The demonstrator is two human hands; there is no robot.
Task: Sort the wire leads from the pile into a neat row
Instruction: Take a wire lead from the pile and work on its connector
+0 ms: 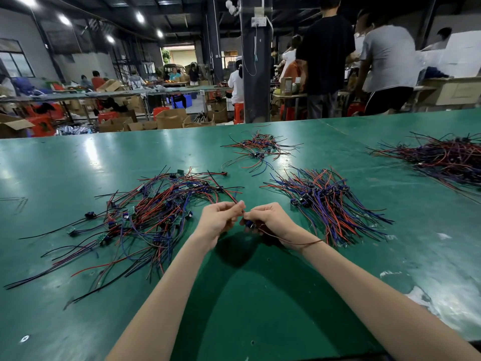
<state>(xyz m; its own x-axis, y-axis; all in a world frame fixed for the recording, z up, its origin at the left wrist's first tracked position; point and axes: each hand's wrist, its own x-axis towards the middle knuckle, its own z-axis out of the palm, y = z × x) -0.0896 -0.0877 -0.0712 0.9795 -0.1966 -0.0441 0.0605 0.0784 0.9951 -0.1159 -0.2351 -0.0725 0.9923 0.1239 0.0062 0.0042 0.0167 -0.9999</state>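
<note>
No legible brand, label or writing anywhere. Open cardboard boxes (170,118) on the floor beyond the far edge of the green bench (260,295), contents too dim to tell.

Left hand (218,221) and right hand (269,220) raised together just above the bench, fingertips nearly touching. Left hand pinched narrow on a red-and-black wire lead (229,195) running away toward the tangled pile (145,217). Right hand curled closed around a small dark blue part (249,225), with a thin brown-red wire (291,241) trailing across its wrist.

Tangled pile left of the hands: red, blue and black leads with small green boards mixed in. Combed bundle (325,201) right of the hands, leads lying roughly parallel. Smaller heap (260,148) beyond the hands, near the far edge. Larger dark heap (447,157) far right of the hands.
</note>
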